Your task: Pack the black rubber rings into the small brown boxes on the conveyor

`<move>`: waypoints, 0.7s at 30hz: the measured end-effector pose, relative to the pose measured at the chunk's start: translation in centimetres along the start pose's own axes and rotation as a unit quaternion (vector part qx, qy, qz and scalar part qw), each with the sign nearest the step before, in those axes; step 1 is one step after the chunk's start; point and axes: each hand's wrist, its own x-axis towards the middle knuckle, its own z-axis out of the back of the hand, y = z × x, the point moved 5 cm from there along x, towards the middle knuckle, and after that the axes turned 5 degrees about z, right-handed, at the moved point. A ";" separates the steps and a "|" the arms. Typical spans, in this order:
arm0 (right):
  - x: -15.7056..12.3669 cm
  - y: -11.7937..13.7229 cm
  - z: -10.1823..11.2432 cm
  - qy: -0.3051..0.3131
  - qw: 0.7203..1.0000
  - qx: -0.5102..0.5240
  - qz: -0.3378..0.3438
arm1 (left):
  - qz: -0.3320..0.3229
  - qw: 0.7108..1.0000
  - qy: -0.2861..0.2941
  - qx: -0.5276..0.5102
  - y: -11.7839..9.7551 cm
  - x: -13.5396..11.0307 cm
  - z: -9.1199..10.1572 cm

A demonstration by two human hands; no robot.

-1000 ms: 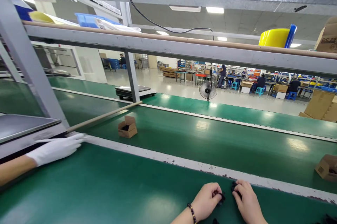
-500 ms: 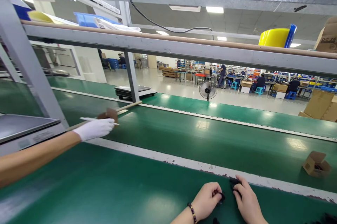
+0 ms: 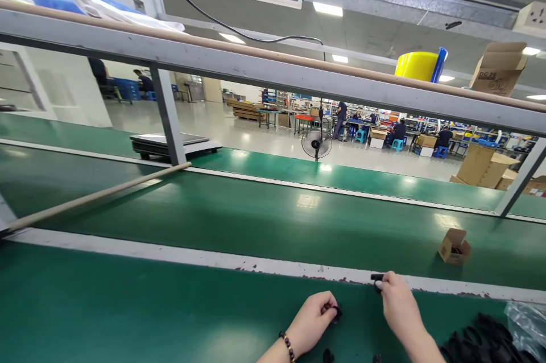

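Note:
My left hand (image 3: 313,319), with a beaded bracelet on its wrist, pinches a small black part (image 3: 336,314) just above the green work surface (image 3: 170,300). To its right, my right hand (image 3: 398,301) is closed on another black piece (image 3: 377,278), which sticks out left of the fingertips over the pale strip. Both pieces are too small and partly covered for me to name their kind. Below my left hand lies a loose black piece (image 3: 328,356). A pile of black curved parts (image 3: 482,343) sits at the lower right, beside my right forearm.
Clear plastic film (image 3: 529,323) lies by the pile. An open cardboard box (image 3: 454,247) with dark contents stands on the belt. A rod (image 3: 102,191) crosses the belt at left. Overhead runs a shelf rail (image 3: 256,67); a scale (image 3: 170,145) sits behind a post.
My view has swung right, so the co-worker's gloved hand at left is out of sight. The cardboard box appears nearer the middle. My right hand's fingers have closed on the black piece.

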 end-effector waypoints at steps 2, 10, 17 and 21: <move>0.4 -4.4 1.0 0.018 0.998 -0.060 -0.029 | 0.001 1.000 0.000 -0.002 0.0 0.0 0.0; 0.3 -22.4 5.1 0.019 0.965 -0.169 -0.199 | 0.017 0.999 0.010 -0.030 0.2 0.4 0.0; 3.4 -24.1 1.7 0.042 0.979 -0.127 -0.152 | 0.033 0.998 0.016 -0.049 0.7 0.6 -0.1; 4.2 -23.3 -0.2 0.047 0.984 -0.076 -0.157 | 0.030 0.998 0.016 -0.045 0.7 0.5 -0.1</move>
